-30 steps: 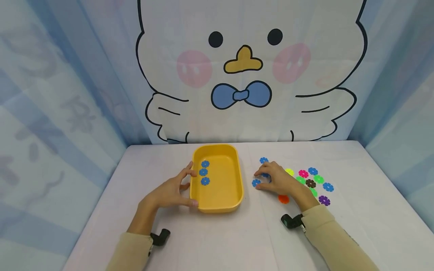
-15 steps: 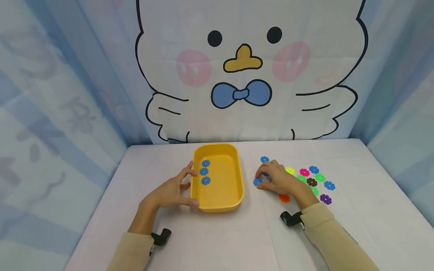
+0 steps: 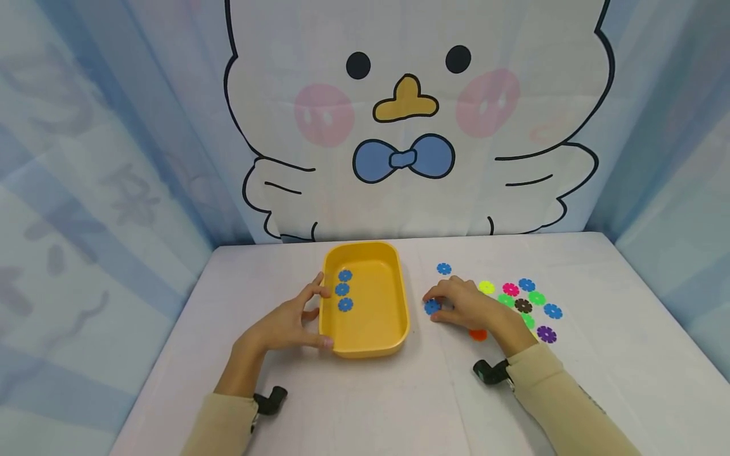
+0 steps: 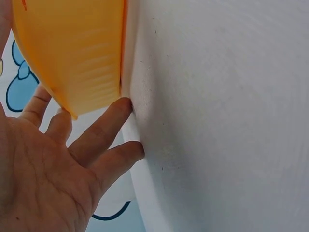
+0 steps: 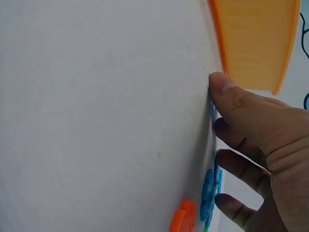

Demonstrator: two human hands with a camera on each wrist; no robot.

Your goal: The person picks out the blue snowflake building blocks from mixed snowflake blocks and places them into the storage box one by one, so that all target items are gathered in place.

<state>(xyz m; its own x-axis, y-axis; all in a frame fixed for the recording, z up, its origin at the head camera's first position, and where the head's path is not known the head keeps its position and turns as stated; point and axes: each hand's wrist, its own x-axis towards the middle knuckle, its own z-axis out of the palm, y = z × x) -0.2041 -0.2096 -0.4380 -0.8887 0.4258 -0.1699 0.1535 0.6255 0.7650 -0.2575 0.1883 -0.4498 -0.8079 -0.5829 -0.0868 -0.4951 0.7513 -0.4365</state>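
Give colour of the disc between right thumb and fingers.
Blue; the disc shows best in the head view.

Behind the far edge of a white cloth-covered table (image 3: 371, 405) rises a white fabric backdrop (image 3: 399, 209) printed with a black-outlined cartoon bird (image 3: 408, 128): two round black eyes (image 3: 358, 65), pink oval cheeks (image 3: 324, 115), a mustard-yellow beak (image 3: 406, 100) and a blue bow tie (image 3: 403, 158). Pale blue patterned fabric curtains (image 3: 74, 253) hang beyond the table's left and right edges, in soft folds.

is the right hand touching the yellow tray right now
Apart: the head view shows a strip of white tabletop between the fingertips of the right hand and the near side of the yellow tray.
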